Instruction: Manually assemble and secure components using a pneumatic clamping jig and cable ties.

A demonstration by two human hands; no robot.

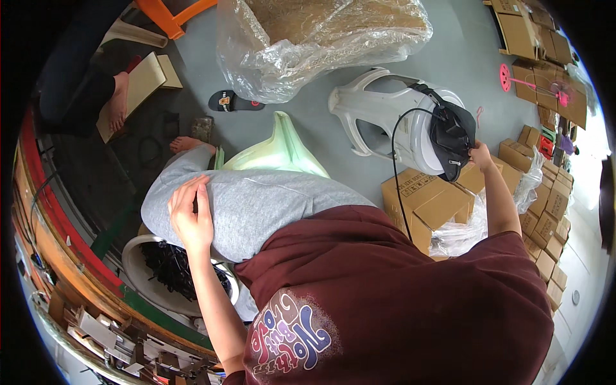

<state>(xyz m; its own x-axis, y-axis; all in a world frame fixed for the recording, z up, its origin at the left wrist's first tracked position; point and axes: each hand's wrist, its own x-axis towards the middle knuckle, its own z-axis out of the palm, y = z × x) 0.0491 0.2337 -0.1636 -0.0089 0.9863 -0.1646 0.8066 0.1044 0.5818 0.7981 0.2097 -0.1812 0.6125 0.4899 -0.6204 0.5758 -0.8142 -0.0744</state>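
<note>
My left hand (192,215) lies on the knee of my grey trousers (256,199), its fingers stretched out and holding nothing. To the right, my right hand (480,156) pinches the edge of a black zippered bag (452,135). The bag rests against the seat of a white plastic stool (417,131), and a strap hangs over the stool's side. From the bag a black cable (393,157) curves down toward my body. The tips of my right fingers are partly hidden at the bag's edge.
Cardboard boxes (427,199) and clear plastic wrap stand beside the stool. A large plastic-lined carton (327,38) is ahead, near a black slipper (234,101). A white bucket (133,260) of black parts sits by the workbench (70,237). Another person's bare foot (119,102) is at left.
</note>
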